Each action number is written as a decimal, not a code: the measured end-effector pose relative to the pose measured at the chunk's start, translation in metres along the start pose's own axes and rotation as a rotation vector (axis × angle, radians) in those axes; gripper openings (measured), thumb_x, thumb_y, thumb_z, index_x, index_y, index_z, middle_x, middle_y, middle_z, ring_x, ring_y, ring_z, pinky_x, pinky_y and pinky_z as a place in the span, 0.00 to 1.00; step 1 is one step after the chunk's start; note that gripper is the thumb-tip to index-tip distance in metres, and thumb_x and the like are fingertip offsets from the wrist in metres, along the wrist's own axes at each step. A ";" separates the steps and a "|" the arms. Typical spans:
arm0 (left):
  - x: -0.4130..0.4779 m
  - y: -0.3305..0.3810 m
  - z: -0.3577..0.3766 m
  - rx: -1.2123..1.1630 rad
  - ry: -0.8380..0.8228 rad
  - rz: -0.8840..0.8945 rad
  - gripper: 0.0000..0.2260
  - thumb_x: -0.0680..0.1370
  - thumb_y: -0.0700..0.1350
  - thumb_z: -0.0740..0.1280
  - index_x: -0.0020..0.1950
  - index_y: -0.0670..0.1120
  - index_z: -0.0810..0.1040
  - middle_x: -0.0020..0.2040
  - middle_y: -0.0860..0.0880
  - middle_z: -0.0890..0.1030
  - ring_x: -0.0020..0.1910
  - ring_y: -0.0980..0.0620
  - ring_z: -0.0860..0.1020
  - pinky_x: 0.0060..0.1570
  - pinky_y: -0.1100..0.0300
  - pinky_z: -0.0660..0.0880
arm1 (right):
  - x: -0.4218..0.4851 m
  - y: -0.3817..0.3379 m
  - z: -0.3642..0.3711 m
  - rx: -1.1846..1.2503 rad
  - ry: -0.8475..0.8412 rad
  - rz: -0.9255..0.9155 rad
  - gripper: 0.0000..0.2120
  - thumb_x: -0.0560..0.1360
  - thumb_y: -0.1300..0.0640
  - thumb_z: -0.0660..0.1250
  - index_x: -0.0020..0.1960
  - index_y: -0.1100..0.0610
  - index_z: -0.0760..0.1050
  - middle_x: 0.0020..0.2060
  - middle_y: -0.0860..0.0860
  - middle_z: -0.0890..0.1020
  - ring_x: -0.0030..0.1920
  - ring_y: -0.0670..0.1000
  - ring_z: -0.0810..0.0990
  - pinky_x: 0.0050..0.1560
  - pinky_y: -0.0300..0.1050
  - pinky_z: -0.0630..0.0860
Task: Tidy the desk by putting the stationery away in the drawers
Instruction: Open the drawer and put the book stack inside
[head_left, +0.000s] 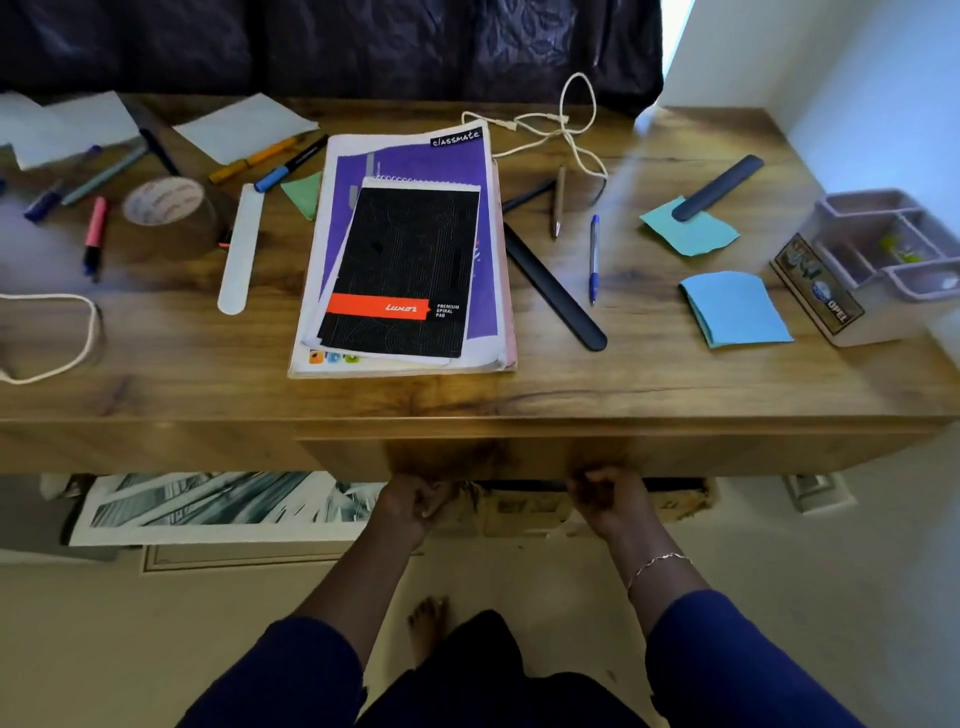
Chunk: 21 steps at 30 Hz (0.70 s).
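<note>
Dark blue sleeves and a bare foot on the pale floor are closest. Just beyond them the left hand and the right hand reach up under the desk. Both have their fingers curled round the lower edge of the wooden drawer front. The fingertips are hidden behind it and both hands are blurred. The drawer's inside is out of sight, and I cannot tell whether it stands out from the desk.

All the stationery lies on the wooden desk top. In the middle a black spiral pad with an orange band sits on a purple notebook, which covers one corner of a green paper scrap. To the right are a long black flat strip, a blue ballpoint pen, a brown pen and a square blue sticky-note pad. A second dark strip rests on a teal paper piece. A grey plastic organiser tray is cut off at the right edge, its contents too blurred to name.

To the left are a white flat strip, a brown packing-tape roll, a pink marker and several pens, those farthest left smeared by the lens. A cream cable loops at the back. A torn cardboard box shows only partly below the drawer.
</note>
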<state>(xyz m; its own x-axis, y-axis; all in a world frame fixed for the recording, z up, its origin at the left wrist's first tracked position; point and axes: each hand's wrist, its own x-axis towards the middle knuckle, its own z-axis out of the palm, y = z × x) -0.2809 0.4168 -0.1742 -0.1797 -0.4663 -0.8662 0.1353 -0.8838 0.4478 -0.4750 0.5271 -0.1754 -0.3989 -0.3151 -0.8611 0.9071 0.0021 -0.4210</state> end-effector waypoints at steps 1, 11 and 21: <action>-0.003 -0.004 -0.004 0.024 0.000 -0.005 0.12 0.74 0.28 0.50 0.37 0.40 0.68 0.38 0.43 0.74 0.37 0.49 0.73 0.39 0.53 0.73 | -0.001 0.003 -0.005 -0.011 0.001 0.002 0.10 0.74 0.72 0.52 0.39 0.62 0.68 0.40 0.58 0.72 0.39 0.56 0.73 0.28 0.39 0.78; -0.123 -0.035 0.004 1.423 -0.545 1.044 0.11 0.77 0.50 0.60 0.53 0.48 0.79 0.48 0.51 0.80 0.46 0.57 0.75 0.45 0.61 0.72 | -0.105 -0.036 -0.048 -1.600 -0.482 -0.292 0.05 0.77 0.56 0.63 0.48 0.52 0.78 0.40 0.48 0.79 0.41 0.46 0.76 0.43 0.39 0.73; -0.125 -0.054 0.018 1.417 -0.228 1.269 0.10 0.79 0.46 0.61 0.50 0.45 0.80 0.46 0.49 0.80 0.47 0.52 0.76 0.45 0.57 0.72 | -0.131 -0.054 -0.042 -1.656 -0.575 -0.745 0.04 0.74 0.55 0.67 0.44 0.45 0.76 0.44 0.43 0.79 0.48 0.42 0.78 0.46 0.36 0.75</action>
<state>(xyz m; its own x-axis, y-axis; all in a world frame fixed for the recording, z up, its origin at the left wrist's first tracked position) -0.2837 0.5222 -0.0861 -0.7503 -0.6588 0.0553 -0.4856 0.6060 0.6301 -0.4769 0.6079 -0.0521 -0.1898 -0.9121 -0.3635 -0.5628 0.4044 -0.7209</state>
